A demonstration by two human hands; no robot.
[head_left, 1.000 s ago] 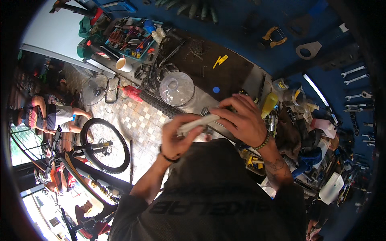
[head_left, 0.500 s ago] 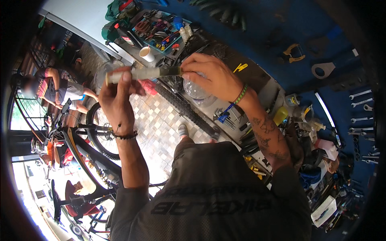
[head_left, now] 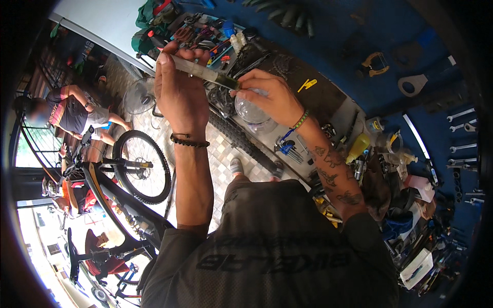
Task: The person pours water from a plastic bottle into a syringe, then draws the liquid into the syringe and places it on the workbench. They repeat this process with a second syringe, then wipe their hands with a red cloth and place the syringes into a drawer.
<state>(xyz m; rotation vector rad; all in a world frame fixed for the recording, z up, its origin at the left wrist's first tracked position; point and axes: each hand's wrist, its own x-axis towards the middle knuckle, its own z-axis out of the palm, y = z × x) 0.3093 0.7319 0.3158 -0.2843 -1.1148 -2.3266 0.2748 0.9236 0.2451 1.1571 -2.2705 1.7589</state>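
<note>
A clear syringe (head_left: 203, 72) with dark liquid towards one end is held up between my hands, tilted down to the right. My left hand (head_left: 179, 95) grips its upper left end, the thumb along that end and the fingers curled behind. My right hand (head_left: 269, 97) pinches the lower right tip with thumb and fingers; what sits right at the tip is covered by them. Just below my right hand shows a clear round plastic container (head_left: 254, 113), partly hidden by the fingers.
A cluttered workbench (head_left: 336, 105) holds a yellow tool (head_left: 307, 85), hex keys and a yellow bottle (head_left: 358, 148). Wrenches (head_left: 462, 117) hang on the blue wall. A bicycle tyre (head_left: 239, 138) crosses below. At left stand a bicycle (head_left: 105, 190) and another person (head_left: 77, 110).
My left hand has moved up and right, closer to my right hand, and the syringe now slopes more. My right hand stays nearly in place. The paper cup is now hidden.
</note>
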